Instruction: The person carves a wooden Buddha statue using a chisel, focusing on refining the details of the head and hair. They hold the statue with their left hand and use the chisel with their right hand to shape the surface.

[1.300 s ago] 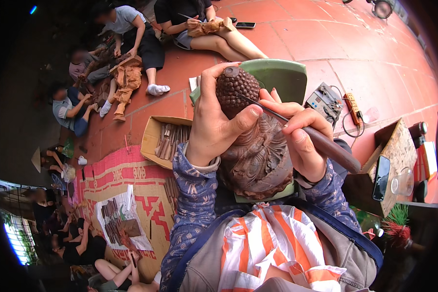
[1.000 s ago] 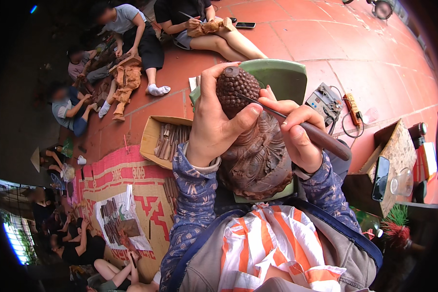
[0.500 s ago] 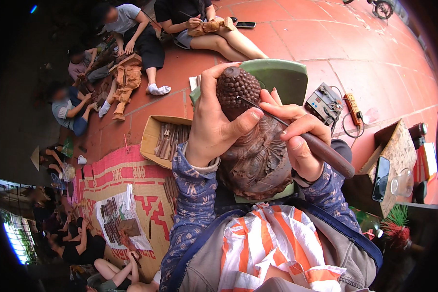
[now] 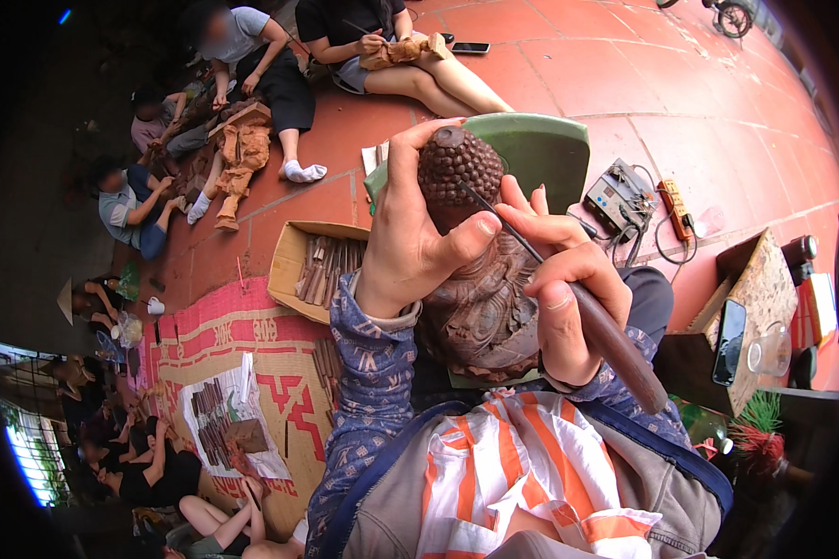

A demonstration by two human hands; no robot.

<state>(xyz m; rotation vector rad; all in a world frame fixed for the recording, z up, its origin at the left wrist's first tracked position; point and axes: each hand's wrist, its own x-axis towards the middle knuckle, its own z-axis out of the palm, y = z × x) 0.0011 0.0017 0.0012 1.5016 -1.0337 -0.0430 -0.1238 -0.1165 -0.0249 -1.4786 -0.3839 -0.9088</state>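
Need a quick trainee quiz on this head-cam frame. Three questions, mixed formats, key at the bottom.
1. Multiple choice: the right hand holds a carving tool. Toward which part of the picture does its handle end point?
A) upper left
B) lower right
C) upper right

2. True or false: the left hand holds a second carving tool.

3. Fill in the colour: beyond the carved figure stands a curved ____ panel.

Key
1: B, lower right.
2: False; the left hand is at the carved figure's head.
3: green.
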